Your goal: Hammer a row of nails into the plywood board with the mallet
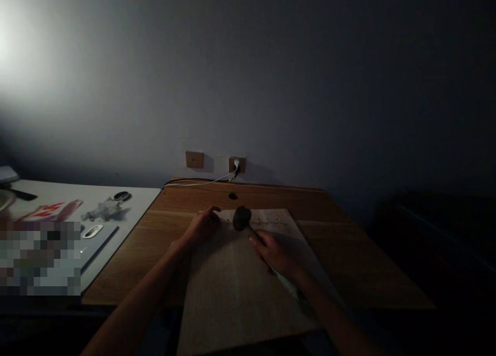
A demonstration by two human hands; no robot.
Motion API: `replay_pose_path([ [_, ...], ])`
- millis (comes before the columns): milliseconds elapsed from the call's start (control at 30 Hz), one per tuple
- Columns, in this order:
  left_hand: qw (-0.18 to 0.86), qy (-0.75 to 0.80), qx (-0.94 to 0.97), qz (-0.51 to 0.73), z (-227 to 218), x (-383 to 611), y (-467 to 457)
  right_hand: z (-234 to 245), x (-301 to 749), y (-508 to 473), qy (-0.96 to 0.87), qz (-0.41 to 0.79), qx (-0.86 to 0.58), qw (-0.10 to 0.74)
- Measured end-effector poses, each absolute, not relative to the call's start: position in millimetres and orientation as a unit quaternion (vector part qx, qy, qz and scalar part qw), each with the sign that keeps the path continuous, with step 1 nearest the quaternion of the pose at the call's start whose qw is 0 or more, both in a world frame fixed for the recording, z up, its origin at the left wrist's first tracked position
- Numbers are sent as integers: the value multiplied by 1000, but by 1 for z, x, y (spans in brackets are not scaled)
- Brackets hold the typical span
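A pale wooden board lies on the brown wooden table, its near end reaching past the table's front edge. Small upright pieces that look like nails stand in a row near its far edge. My right hand is wrapped round the handle of a dark-headed mallet, whose head is over the row and hides part of it. At the board's far left corner rests my left hand, fingers partly spread and nothing seen in it. One single nail stands between that hand and the mallet head.
The wooden table meets a wall with a socket and plug; cables run left from it. On the left, a white table bears a crumpled plastic bag, a tape-like ring and a red-printed packet. The right side is dark.
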State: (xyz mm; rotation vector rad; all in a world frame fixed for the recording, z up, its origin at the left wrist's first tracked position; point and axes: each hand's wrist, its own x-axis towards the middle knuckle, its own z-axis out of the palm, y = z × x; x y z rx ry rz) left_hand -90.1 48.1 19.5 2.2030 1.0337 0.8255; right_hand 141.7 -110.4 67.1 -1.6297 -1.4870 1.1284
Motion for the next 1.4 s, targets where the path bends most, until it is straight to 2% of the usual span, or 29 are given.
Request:
replay_pose_path([
  [433, 275, 372, 819, 341, 8, -92, 55, 81, 94, -70, -580, 429, -616, 317],
  [600, 279, 370, 821, 334, 8, -91, 55, 81, 100, -76, -543, 476, -602, 341],
  [767, 275, 361, 828, 328, 5, -90, 56, 68, 111, -116, -453, 532, -590, 405],
  [900, 261, 364, 836, 316, 8, -91, 54, 49, 122, -152, -262, 529, -571, 571],
  [1000, 252, 373, 836, 313, 12, -90, 52, 44, 130, -161, -166, 504, -551, 644],
  [1133, 246, 376, 839, 307, 18, -88, 48, 49, 134, -164, -100, 488, -548, 672],
  [1400, 216, 375, 848, 304, 17, -90, 49, 30, 128, -193, -143, 589, -443, 661],
])
